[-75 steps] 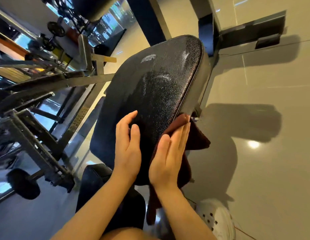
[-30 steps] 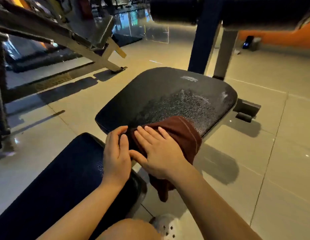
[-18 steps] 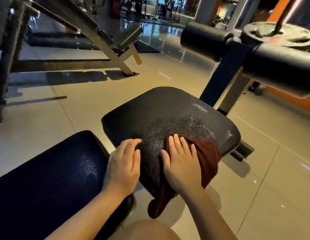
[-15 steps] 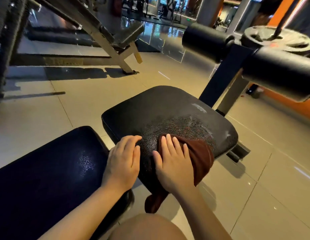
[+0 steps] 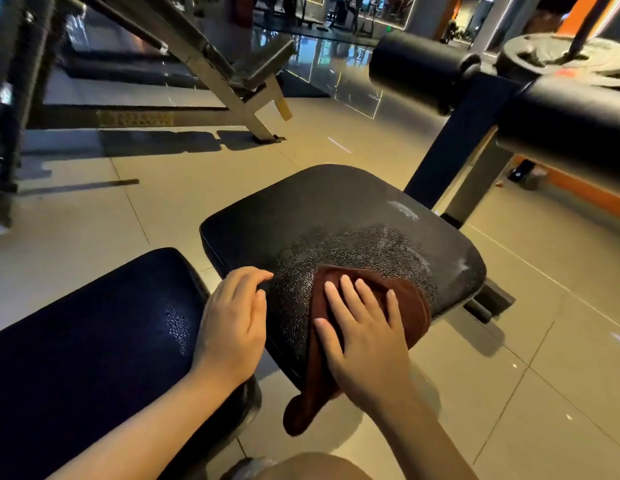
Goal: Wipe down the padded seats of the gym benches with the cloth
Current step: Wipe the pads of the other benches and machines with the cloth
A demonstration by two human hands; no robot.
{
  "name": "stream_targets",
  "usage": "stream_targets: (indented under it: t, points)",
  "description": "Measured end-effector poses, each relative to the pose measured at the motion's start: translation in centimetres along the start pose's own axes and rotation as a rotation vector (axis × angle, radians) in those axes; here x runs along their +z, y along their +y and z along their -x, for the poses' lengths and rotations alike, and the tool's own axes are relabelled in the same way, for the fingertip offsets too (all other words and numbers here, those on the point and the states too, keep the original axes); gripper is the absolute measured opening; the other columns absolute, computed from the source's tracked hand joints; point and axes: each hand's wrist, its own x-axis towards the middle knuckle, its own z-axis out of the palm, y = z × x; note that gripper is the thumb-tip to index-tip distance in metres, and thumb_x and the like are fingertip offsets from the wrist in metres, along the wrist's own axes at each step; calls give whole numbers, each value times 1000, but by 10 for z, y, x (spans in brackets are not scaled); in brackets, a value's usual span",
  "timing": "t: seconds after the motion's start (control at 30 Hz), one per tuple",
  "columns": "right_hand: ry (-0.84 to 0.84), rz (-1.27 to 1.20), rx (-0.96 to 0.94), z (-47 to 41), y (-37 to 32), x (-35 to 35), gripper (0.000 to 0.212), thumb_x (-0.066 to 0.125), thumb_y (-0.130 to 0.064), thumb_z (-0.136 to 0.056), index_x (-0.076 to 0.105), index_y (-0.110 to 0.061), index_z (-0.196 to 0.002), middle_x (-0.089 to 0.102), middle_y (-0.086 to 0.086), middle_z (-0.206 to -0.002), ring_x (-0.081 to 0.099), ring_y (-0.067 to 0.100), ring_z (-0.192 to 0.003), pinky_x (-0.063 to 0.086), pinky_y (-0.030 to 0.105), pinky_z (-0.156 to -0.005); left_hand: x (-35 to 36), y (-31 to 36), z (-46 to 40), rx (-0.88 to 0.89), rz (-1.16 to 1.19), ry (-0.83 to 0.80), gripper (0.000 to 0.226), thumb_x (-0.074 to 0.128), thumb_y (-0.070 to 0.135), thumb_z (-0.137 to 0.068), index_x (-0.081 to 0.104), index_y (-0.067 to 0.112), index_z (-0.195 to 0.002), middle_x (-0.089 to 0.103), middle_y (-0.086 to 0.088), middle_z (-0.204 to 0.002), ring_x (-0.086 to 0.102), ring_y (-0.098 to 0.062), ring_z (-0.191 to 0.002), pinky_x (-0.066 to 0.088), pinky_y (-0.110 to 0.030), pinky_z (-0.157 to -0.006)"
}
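Note:
A black padded seat (image 5: 322, 216) with cracked, worn vinyl fills the centre. My right hand (image 5: 362, 327) lies flat with spread fingers on a dark red-brown cloth (image 5: 414, 306), pressing it on the seat's near right part. One end of the cloth hangs off the near edge. My left hand (image 5: 234, 320) rests on the seat's near left corner, fingers slightly bent. The long dark back pad (image 5: 87, 344) of the same bench runs off to the lower left.
Two black foam rollers (image 5: 416, 72) on a dark blue post (image 5: 454, 143) stand behind the seat at right, with a weight plate (image 5: 558, 57) beyond. A metal bench frame (image 5: 211, 64) stands at the back left. Beige tiled floor (image 5: 544, 341) surrounds the bench.
The view has swung from a tilted look to level. My right hand with the cloth has shifted a little to the right across the seat's near part; my left hand has stayed at the corner.

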Motion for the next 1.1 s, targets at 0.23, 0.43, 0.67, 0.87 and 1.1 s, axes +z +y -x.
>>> stream_targets:
  t: [0.23,0.43,0.67,0.87,1.1]
  points:
    - [-172,-124,-228,-40,-32,8,64,12,-49,-95,29,-28,-153,24,-5,-160,18,15,-149,2,39,-121,1,-1,-1,7,55,-4,33,29,32,-99,46,31,-128,44,31,-117,50,2,-112,48,-30,-93]
    - [-290,-88,-22,-111,-28,17,59,16,-48,-104,6,-24,-157,0,-4,-164,-5,13,-150,-8,42,-121,1,-2,1,-15,-54,-21,39,29,29,-98,45,24,-133,51,5,-131,45,-5,-122,40,-32,-102]
    - [-98,-18,-165,-15,-27,10,57,24,-46,-98,46,-23,-145,44,0,-151,39,20,-141,16,41,-114,1,2,0,-78,-52,-36,51,24,37,-96,49,17,-135,51,1,-134,41,0,-119,40,-30,-99]
    - [-173,-68,-127,-33,-14,4,71,7,-59,-90,24,-32,-154,17,-7,-162,13,13,-150,-2,37,-119,-2,3,2,1,-105,-86,42,29,34,-97,50,19,-130,55,1,-128,47,-5,-113,47,-36,-94]
    - [-143,5,386,-69,90,-12,63,17,-53,-101,13,-23,-156,8,0,-164,6,19,-151,1,40,-123,0,3,0,70,-230,-134,42,38,40,-92,63,15,-113,64,0,-115,59,-17,-108,44,-34,-93]
